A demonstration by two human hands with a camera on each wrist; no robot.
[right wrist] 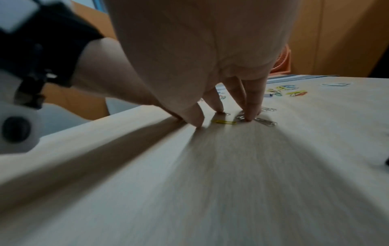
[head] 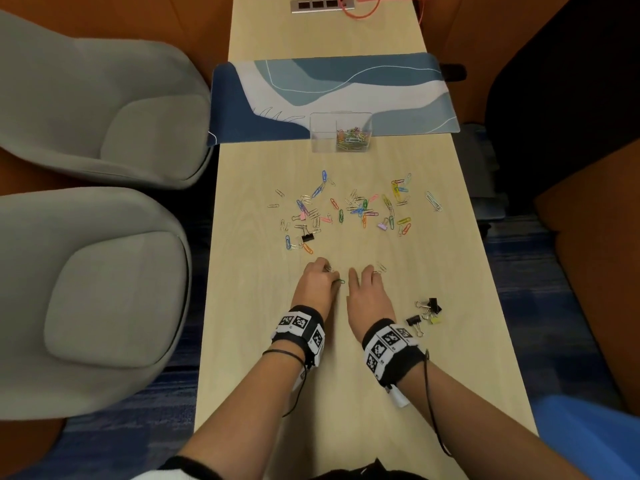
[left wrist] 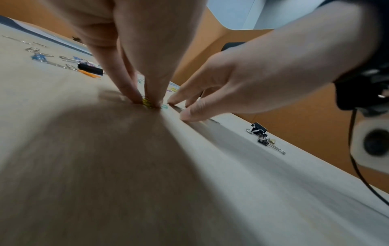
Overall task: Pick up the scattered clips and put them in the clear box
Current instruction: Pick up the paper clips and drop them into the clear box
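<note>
The clear box (head: 341, 133) stands at the near edge of the blue mat, with several coloured paper clips in its right half. Many scattered clips (head: 349, 209) lie mid-table. My left hand (head: 329, 276) is down on the wood; in the left wrist view its thumb and finger pinch a yellow clip (left wrist: 147, 102) against the table. A green clip (head: 341, 281) lies by its thumb. Just to the right, my right hand (head: 363, 273) has straight fingers, whose tips press on silver clips (right wrist: 242, 117). A yellow clip (right wrist: 223, 122) lies between its fingertips.
A small heap of black and yellow binder clips (head: 427, 313) lies to the right of my right wrist. One black binder clip (head: 307, 237) sits among the scattered clips. Two grey chairs (head: 104, 271) flank the table's left edge. A pink cable (head: 360, 8) lies at the far end.
</note>
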